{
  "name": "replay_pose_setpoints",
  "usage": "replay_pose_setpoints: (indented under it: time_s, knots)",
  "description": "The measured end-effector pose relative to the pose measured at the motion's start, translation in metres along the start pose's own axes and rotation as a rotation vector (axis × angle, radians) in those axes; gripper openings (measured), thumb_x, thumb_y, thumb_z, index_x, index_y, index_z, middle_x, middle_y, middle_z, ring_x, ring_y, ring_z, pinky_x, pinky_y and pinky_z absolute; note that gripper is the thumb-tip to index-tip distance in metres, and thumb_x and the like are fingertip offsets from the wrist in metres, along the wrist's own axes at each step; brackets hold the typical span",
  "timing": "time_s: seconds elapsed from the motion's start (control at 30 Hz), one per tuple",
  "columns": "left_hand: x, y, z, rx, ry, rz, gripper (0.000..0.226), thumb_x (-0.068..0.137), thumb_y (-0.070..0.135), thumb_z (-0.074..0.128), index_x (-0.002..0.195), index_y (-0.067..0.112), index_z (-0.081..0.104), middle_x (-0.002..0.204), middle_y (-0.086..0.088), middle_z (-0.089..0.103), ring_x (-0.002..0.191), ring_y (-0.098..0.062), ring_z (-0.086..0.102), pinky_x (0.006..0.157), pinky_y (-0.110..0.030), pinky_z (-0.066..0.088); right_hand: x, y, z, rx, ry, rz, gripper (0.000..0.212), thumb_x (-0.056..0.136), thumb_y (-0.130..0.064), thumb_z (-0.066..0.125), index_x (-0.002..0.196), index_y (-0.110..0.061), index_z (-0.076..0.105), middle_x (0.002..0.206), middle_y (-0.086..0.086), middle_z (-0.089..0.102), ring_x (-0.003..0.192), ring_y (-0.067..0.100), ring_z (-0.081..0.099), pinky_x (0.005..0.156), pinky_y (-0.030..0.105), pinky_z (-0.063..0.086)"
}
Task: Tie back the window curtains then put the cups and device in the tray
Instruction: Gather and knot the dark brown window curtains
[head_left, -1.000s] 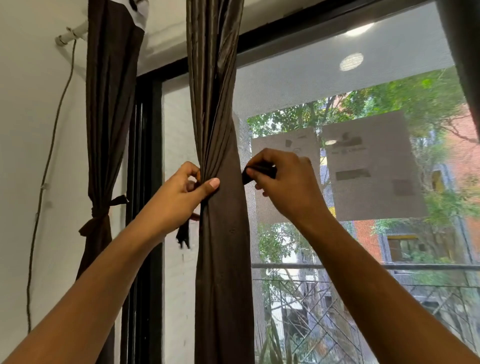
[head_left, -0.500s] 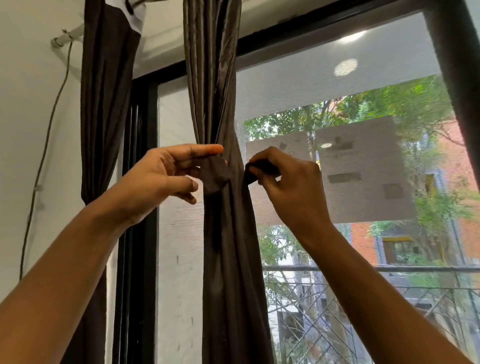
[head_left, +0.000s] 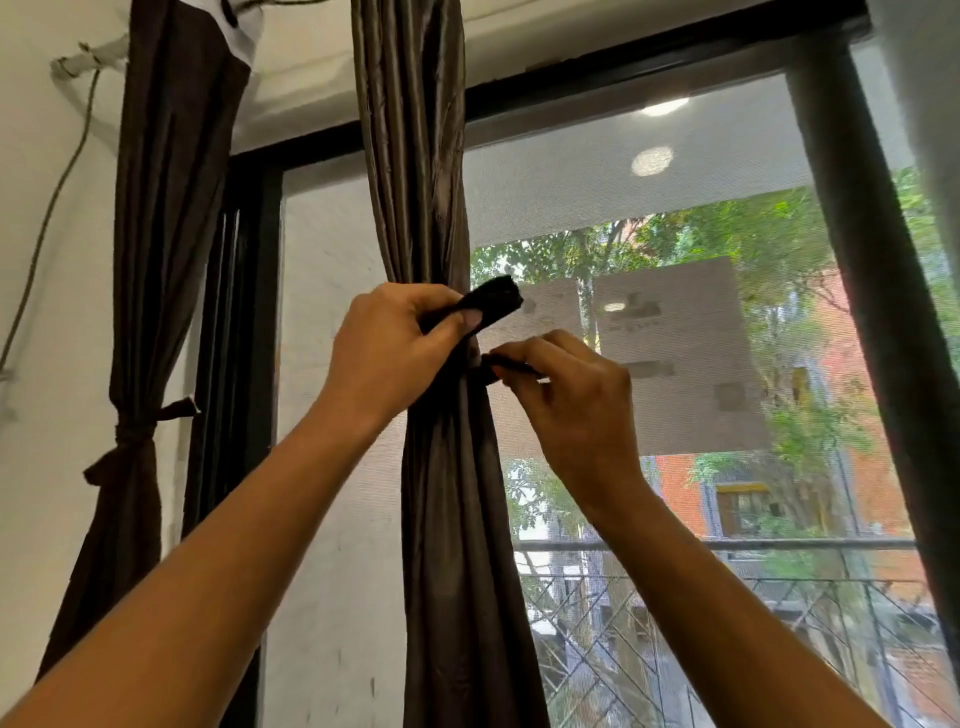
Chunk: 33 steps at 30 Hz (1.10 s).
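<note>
A dark brown curtain (head_left: 447, 493) hangs gathered in front of the window, cinched at hand height. My left hand (head_left: 387, 353) lies across the front of the curtain and pinches one end of a dark tie strip (head_left: 493, 304), which sticks out to the right. Just below and right, my right hand (head_left: 571, 400) pinches the strip's other end against the curtain's right edge. A second brown curtain (head_left: 156, 260) hangs at the left, tied with a knotted strip (head_left: 132, 434). No cups, device or tray are in view.
A black window frame (head_left: 872, 312) with a mesh screen stands behind the curtains. A grey cable (head_left: 41, 234) runs down the white wall at the left. Outside are a railing, trees and a red building.
My left hand has crossed over the front of the curtain to the right, carrying its end of the strip. My right hand has dropped slightly lower with its end.
</note>
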<state>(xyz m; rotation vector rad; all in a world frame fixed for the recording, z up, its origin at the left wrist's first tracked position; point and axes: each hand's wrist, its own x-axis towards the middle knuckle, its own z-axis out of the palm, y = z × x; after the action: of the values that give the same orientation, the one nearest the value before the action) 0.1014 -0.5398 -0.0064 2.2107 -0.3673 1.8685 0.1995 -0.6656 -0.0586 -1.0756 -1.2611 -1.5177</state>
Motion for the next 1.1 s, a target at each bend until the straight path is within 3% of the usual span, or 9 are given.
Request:
replay_pose_setpoints:
  time_s: [0.17,0.33,0.43,0.57,0.7,0.8,0.87,1.0,1.1]
  knots:
    - [0.01,-0.008,0.009,0.025,0.017,-0.063,0.017,0.074,0.04,0.076,0.086,0.033,0.065,0.081,0.01,0.072,0.078,-0.011,0.069,0.071,-0.04,0.057,0.007,0.011,-0.008,-0.185,-0.042,-0.232,0.014,0.09,-0.017,0.061,0.096,-0.012,0.072,0.081,0.003,0.071,0.057,0.022,0.064,0.044,0.035,0.05]
    - [0.008,-0.01,0.008,0.043,-0.068,-0.039,0.01,0.081,0.031,0.075,0.091,0.032,0.072,0.083,0.009,0.073,0.081,-0.011,0.069,0.076,-0.041,0.057,0.033,0.011,-0.011,-0.029,-0.047,-0.117,0.01,0.081,-0.013,0.071,0.09,-0.009,0.073,0.082,0.003,0.066,0.071,0.007,0.059,0.059,0.021,0.051]
    - [0.005,-0.008,0.004,0.033,-0.149,-0.013,0.014,0.086,0.022,0.068,0.096,0.03,0.072,0.086,0.007,0.073,0.082,-0.013,0.068,0.078,-0.041,0.057,0.045,0.011,-0.009,0.014,-0.095,-0.051,0.01,0.079,-0.012,0.071,0.088,-0.011,0.074,0.08,0.002,0.067,0.07,0.009,0.061,0.062,0.026,0.053]
    - [-0.002,-0.004,-0.002,-0.069,-0.249,-0.016,0.015,0.082,0.026,0.074,0.095,0.032,0.069,0.084,0.012,0.071,0.081,-0.001,0.066,0.074,-0.022,0.053,0.053,0.008,-0.009,0.136,-0.142,0.086,0.012,0.079,-0.009,0.071,0.09,-0.014,0.074,0.08,-0.001,0.07,0.074,0.007,0.065,0.069,0.029,0.056]
    - [-0.006,-0.009,0.001,-0.079,-0.105,-0.034,0.017,0.082,0.036,0.072,0.09,0.02,0.071,0.077,0.007,0.069,0.074,-0.009,0.066,0.072,-0.04,0.056,0.05,0.007,-0.011,0.241,-0.195,0.264,0.014,0.084,-0.012,0.068,0.093,-0.02,0.074,0.08,-0.006,0.07,0.066,0.004,0.065,0.056,0.019,0.053]
    - [-0.012,-0.015,0.004,-0.067,-0.071,-0.037,0.014,0.088,0.034,0.066,0.093,0.022,0.071,0.078,0.004,0.07,0.076,-0.016,0.067,0.07,-0.047,0.056,0.043,0.015,-0.017,0.11,-0.172,0.39,0.02,0.083,-0.031,0.07,0.103,-0.032,0.07,0.098,-0.015,0.066,0.07,0.005,0.06,0.065,0.027,0.053]
    - [-0.016,-0.017,0.005,-0.061,-0.074,-0.032,0.012,0.09,0.032,0.064,0.093,0.022,0.071,0.078,0.003,0.07,0.075,-0.016,0.067,0.069,-0.048,0.055,0.037,0.015,-0.015,0.198,-0.316,0.502,0.032,0.082,-0.032,0.07,0.114,-0.03,0.066,0.109,-0.012,0.063,0.078,0.01,0.063,0.064,0.03,0.056]
    - [-0.015,-0.017,0.001,-0.074,-0.097,-0.033,0.014,0.093,0.03,0.061,0.095,0.021,0.071,0.082,0.002,0.072,0.08,-0.015,0.069,0.074,-0.047,0.056,0.031,0.007,0.003,0.247,-0.329,0.46,0.012,0.088,-0.015,0.065,0.098,-0.016,0.071,0.082,0.004,0.071,0.068,0.013,0.067,0.053,0.026,0.057]
    - [-0.012,-0.02,-0.003,-0.006,-0.077,0.0,0.027,0.093,0.042,0.054,0.102,0.022,0.07,0.085,0.001,0.073,0.079,-0.018,0.07,0.072,-0.047,0.057,0.03,0.002,0.008,0.301,-0.241,0.462,0.011,0.09,-0.012,0.06,0.09,-0.019,0.068,0.073,-0.002,0.069,0.061,0.007,0.065,0.051,0.023,0.055]
